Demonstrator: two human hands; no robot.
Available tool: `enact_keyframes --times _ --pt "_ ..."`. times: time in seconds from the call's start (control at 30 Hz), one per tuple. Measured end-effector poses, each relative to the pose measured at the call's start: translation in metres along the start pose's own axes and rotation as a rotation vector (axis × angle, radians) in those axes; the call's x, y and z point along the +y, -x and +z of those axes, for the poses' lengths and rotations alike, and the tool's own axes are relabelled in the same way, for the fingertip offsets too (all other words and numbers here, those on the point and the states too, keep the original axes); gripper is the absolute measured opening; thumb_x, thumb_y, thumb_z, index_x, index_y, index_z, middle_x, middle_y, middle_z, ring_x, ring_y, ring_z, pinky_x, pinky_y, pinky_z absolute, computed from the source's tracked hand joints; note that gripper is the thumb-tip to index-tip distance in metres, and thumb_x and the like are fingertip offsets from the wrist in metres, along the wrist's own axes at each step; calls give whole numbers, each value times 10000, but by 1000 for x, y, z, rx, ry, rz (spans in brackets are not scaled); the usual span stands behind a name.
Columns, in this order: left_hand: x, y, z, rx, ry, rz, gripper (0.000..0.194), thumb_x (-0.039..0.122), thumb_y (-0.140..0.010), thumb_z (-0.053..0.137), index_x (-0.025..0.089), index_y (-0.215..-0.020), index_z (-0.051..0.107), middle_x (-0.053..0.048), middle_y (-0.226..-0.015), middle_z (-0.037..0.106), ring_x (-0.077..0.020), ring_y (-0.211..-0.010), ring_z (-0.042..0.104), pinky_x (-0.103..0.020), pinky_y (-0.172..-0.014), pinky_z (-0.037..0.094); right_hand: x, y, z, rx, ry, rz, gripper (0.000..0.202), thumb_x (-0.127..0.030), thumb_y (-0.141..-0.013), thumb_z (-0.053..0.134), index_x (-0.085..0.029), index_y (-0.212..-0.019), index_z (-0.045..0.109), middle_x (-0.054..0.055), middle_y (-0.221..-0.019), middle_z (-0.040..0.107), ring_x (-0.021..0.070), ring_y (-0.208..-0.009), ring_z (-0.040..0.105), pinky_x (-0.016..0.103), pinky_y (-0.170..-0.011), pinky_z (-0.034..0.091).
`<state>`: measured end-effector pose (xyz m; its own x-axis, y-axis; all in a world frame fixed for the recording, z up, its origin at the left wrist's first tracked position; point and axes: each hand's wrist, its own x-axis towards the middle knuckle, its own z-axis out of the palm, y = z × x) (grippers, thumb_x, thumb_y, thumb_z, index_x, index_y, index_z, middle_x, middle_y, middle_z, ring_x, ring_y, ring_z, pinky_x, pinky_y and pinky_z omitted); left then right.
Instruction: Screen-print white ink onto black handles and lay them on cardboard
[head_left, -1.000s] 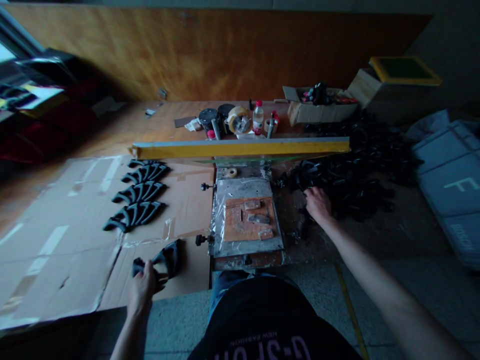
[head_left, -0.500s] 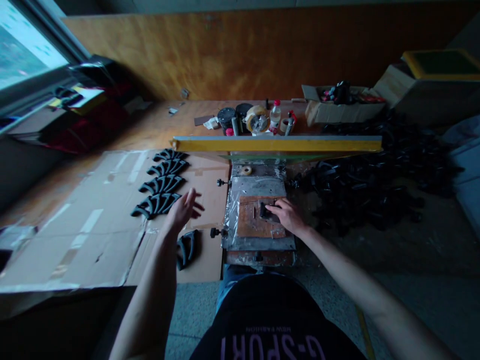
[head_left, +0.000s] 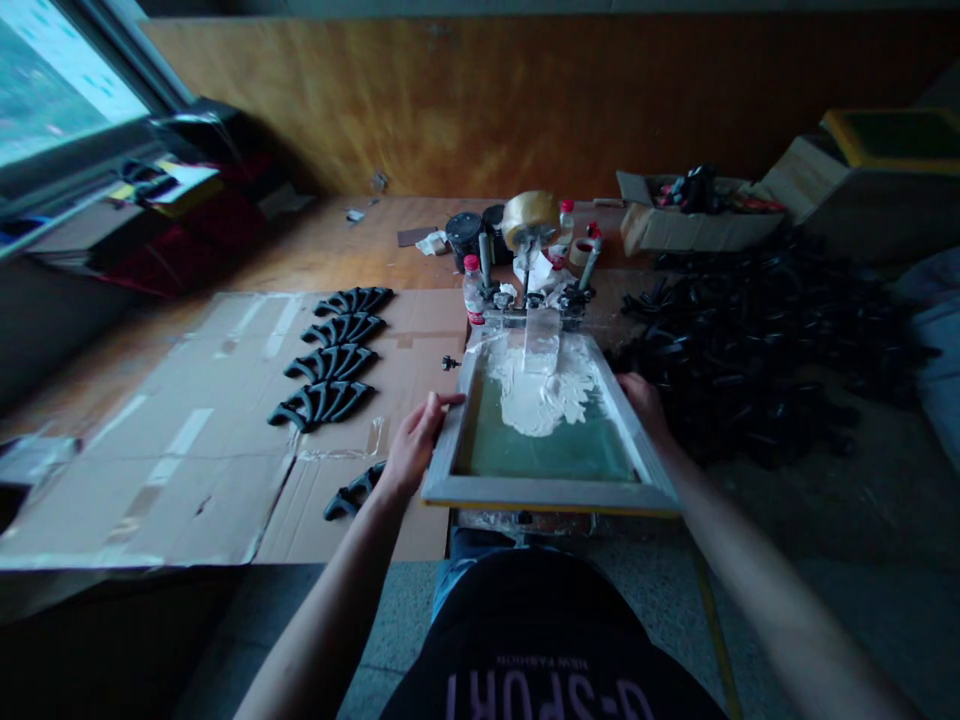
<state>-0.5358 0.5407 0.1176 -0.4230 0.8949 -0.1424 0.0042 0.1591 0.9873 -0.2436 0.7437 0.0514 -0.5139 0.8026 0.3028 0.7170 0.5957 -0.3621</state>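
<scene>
A screen printing frame (head_left: 551,490) lies lowered in front of me, its green mesh (head_left: 547,455) facing up. White ink (head_left: 536,405) is spread over the mesh's far half, and a pale, see-through scraper (head_left: 541,345) rests in it. My left hand (head_left: 416,440) grips the frame's left side, thumb along the top edge. On the right side my right hand (head_left: 643,400) is closed around the rim, its fingers partly hidden. Curved black plastic pieces (head_left: 324,405) lie in rows on cardboard to the left. More black plastic (head_left: 352,492) shows beside my left forearm, which partly covers it.
A large heap of black parts (head_left: 750,350) spreads at the right. Behind the frame stand a tape roll (head_left: 531,218), a red-capped bottle (head_left: 472,290) and a black tub (head_left: 465,238). An open cardboard box (head_left: 675,230) sits at the back right. Flat cardboard (head_left: 187,440) covers the left side.
The raised frame has swung down over the wooden board, hiding it. My right hand has left the black piece on that board, and both hands now hold the frame's sides.
</scene>
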Motion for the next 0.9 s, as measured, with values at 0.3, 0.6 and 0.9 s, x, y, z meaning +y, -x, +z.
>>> enact_keyframes --times 0.3,0.6,0.9 --pt "-101 -11 10 79 -203 -169 691 523 -780 629 184 -1374 527 -25 -799 697 -135 -631 585 -216 -560 418 -91 -51 16 -157 64 -248 221 -232 -806 701 -158 -1010 652 103 -1001 649 242 -978 573 349 -851 464" --pt "-116 -15 4 0 -131 -171 666 583 -816 565 188 -1350 525 -30 -843 674 -117 -626 551 -198 -526 378 -83 5 3 -396 -19 -691 123 -103 -792 622 -204 -846 665 17 -830 663 178 -836 579 264 -705 413" --pt "-111 -14 8 47 -94 -173 685 592 -770 614 148 -1288 558 -29 -784 667 -132 -644 575 -209 -557 407 -87 18 16 -238 -48 -653 92 -157 -846 621 -193 -905 683 41 -851 665 191 -847 595 282 -732 457"
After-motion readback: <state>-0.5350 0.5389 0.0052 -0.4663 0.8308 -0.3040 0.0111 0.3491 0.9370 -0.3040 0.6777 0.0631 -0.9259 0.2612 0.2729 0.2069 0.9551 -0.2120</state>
